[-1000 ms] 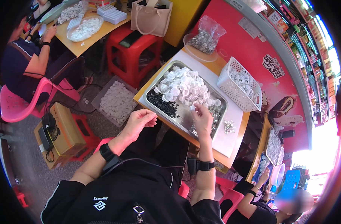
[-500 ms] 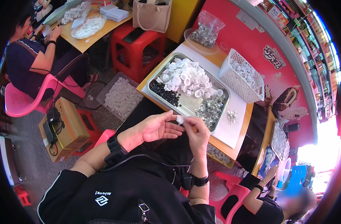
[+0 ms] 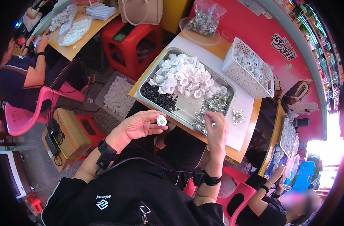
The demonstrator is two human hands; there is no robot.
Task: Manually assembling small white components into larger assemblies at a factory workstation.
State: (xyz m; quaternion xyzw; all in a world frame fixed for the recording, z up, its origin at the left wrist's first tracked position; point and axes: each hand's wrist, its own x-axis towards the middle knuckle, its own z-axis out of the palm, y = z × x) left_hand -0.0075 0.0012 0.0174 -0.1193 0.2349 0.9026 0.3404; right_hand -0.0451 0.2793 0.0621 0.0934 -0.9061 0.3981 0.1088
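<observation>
My left hand (image 3: 140, 126) holds a small round white plastic part (image 3: 161, 120) between thumb and fingers, in front of the tray's near edge. My right hand (image 3: 217, 132) is at the near right corner of the metal tray (image 3: 185, 107), fingers drawn together by the pile of small shiny metal pieces (image 3: 217, 105). Whatever is between those fingertips is too small to make out. In the same tray lie a heap of white plastic parts (image 3: 187, 75) and a pile of small black pieces (image 3: 157, 98).
Loose metal pieces (image 3: 238, 116) lie on the white board right of the tray. Behind stand a white basket (image 3: 228, 67) of parts and a bag of metal pieces (image 3: 204, 22). A red stool (image 3: 111, 41) and cardboard box (image 3: 72, 133) stand left. Co-workers sit on both sides.
My hands have moved apart. The left keeps the white part and has shifted left; the right has let go of it and reached right to the metal pieces.
</observation>
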